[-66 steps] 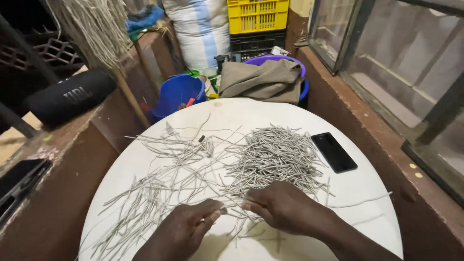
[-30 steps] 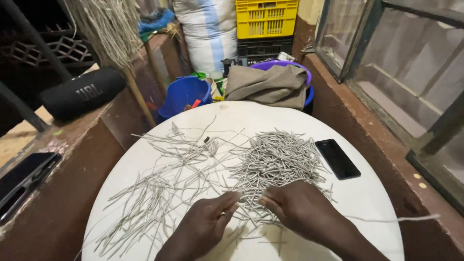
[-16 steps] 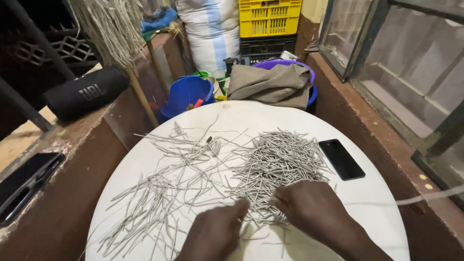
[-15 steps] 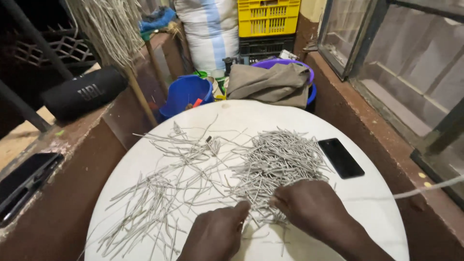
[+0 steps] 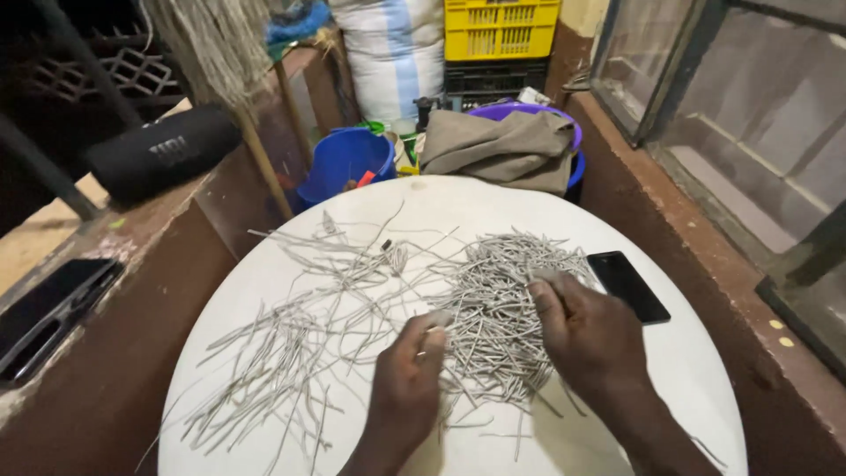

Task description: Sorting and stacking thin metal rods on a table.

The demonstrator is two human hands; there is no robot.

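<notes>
a dense heap of short pale grey strips (image 5: 502,300), thin and stiff like cut cord or fibre, lies on the round white tabletop (image 5: 696,370), just right of its middle. the left hand (image 5: 407,388) sits at the near left edge of that heap, its fingers (image 5: 432,333) curled and pinched together on what looks like one or two strips, though the blur makes the exact grip hard to tell. the right hand (image 5: 589,337) rests on the heap's near right side, fingers (image 5: 548,307) bent and spread partly open, pressing down among the strips; i cannot tell whether it has hold of any.

left of the heap, longer loose grey strands (image 5: 282,353) fan out across the tabletop toward its near left rim. just right of the heap, beside the right hand, lies a flat black phone (image 5: 627,286).

beyond the heap, past the tabletop's far edge, a folded grey-brown cloth (image 5: 502,150) drapes over a purple plastic basin (image 5: 529,113), with a blue plastic bucket (image 5: 345,164) to its left. further back stand a yellow plastic crate (image 5: 500,28) and a white sack with a blue stripe (image 5: 393,55). far left of the heap, on a brown ledge (image 5: 115,353), lie a black cylindrical speaker (image 5: 162,153) and a second dark phone (image 5: 51,310).
</notes>
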